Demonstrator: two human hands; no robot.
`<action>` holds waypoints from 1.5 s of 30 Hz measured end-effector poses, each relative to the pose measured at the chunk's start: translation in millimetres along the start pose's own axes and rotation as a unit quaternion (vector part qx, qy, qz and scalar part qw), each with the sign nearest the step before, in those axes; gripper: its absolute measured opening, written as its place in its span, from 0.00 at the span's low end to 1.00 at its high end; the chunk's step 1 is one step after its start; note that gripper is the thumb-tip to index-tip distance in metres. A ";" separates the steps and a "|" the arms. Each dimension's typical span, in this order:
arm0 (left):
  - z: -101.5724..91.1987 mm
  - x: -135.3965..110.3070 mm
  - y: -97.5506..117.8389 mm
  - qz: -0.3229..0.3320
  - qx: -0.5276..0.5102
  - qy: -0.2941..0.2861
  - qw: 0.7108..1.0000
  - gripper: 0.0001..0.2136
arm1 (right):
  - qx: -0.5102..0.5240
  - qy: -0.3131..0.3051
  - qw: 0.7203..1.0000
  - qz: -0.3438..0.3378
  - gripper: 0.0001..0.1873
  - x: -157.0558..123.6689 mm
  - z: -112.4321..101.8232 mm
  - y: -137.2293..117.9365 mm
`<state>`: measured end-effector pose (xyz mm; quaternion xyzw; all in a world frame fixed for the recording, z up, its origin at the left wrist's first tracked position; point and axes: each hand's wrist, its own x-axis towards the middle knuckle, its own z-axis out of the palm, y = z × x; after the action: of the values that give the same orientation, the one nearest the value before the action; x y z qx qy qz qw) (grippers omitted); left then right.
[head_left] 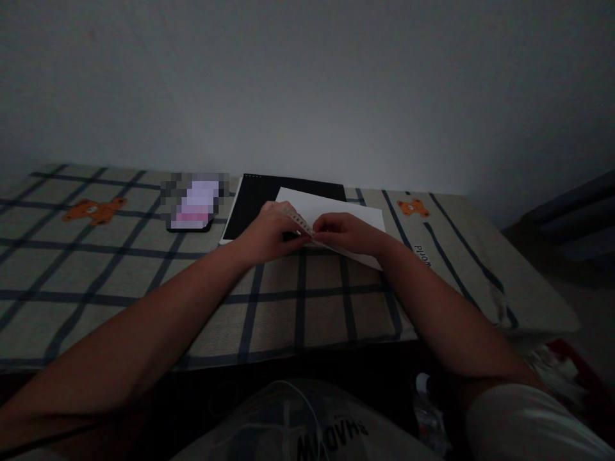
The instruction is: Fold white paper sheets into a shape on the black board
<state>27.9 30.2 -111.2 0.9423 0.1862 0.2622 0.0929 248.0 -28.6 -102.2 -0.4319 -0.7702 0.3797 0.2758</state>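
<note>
A white sheet of paper (336,208) lies tilted over a black flat rectangular thing (254,195) with a white edge, perhaps a notebook or folder. Along the paper's near left edge runs a pale strip with a row of small dark marks, maybe punched holes. My left hand (276,234) is closed on this edge, thumb and fingers pinching it. Fingertips of my right hand (348,232) meet the same edge just beside the left thumb, also in a pinch. The part between the fingertips is too small and dark to make out.
A checked tablecloth (283,314) with orange bear prints covers the table. Left of the black thing lies a lit phone (196,205), its screen blurred. A pale wall (307,96) rises behind. Below the table's front edge, at right, is a clear plastic bottle (430,416).
</note>
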 end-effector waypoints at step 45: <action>-1.9 0.9 4.6 -0.027 -0.013 -0.017 0.999 0.05 | -0.003 -0.001 0.999 0.051 0.14 0.7 0.4 3.0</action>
<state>29.0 26.4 -107.8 0.9399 0.2068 0.2463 0.1149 248.7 -27.1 -104.8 -0.4708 -0.7487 0.3913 0.2542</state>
